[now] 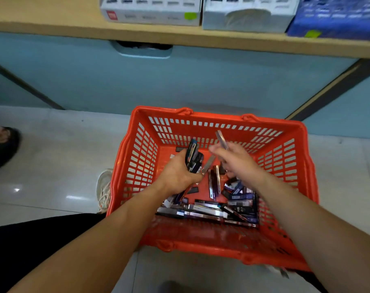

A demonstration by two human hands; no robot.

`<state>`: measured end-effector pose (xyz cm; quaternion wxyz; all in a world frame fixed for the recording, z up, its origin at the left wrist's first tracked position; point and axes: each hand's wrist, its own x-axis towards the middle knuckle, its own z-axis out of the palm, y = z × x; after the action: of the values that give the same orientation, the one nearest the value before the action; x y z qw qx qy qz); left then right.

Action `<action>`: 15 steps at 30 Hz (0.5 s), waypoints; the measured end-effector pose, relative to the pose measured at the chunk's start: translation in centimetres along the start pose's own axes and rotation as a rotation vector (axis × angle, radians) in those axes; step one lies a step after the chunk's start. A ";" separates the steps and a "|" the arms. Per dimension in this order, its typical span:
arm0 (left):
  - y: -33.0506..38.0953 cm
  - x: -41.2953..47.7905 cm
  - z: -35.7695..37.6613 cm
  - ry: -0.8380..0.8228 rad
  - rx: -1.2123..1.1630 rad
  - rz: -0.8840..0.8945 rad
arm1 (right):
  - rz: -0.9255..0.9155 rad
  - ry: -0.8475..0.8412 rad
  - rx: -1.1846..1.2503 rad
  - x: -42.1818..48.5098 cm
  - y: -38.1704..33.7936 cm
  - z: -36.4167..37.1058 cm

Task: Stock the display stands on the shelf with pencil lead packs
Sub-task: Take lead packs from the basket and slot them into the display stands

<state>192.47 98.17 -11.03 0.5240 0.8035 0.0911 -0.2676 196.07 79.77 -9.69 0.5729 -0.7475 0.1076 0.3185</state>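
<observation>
From my remote seat, I judge the step in hand to be gathering: both hands are inside the orange basket [222, 120], which sits on the floor below the shelf [52, 28].

The left hand [176, 175] is curled tight round a bundle of pencil lead packs [193, 158], which stand upright in its grip. The right hand [232, 159] pinches a single pack [221, 138] between thumb and fingers, just beside the bundle.

To do this well, I would slide that single pack in alongside the others with its long edge parallel to theirs, so the bundle stays square and nothing slips. I would stop collecting before the left fist gets too full to hold them flat. Then I would lift both hands straight up, clear of the basket wall.

By my count:
- One basket.
- Three display stands on the shelf: two white ones [150, 12] [249, 17] and a blue one [336, 20] at the right.
- One pack in the right hand.
- Roughly four or five in the left bundle, though blur stops me being sure.
- A loose heap of packs [211, 209] on the basket floor, well over a dozen, overlapping too much for an exact count.
</observation>
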 end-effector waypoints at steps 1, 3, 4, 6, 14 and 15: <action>0.6 -0.6 0.1 -0.007 0.015 0.021 | -0.046 0.013 -0.016 -0.4 -0.9 0.3; 1.7 -1.7 0.4 -0.024 0.044 0.056 | -0.119 0.021 -0.044 -1.2 -2.5 0.8; 2.2 -2.2 0.6 -0.033 0.058 0.066 | -0.143 0.025 -0.070 -1.6 -3.2 1.1; 2.9 -3.0 0.8 -0.046 0.063 0.080 | -0.166 0.071 -0.133 -2.1 -3.8 1.4; 3.0 -4.0 0.9 -0.031 -0.121 0.000 | -0.183 0.308 -0.080 -2.5 -5.1 0.6; 2.9 -4.0 0.8 -0.018 -0.156 -0.009 | -0.183 0.332 -0.059 -2.3 -5.1 0.1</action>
<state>190.06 96.76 -6.89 0.5847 0.7571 0.1105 -0.2694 196.97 81.00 -4.26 0.5519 -0.8128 0.1228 0.1403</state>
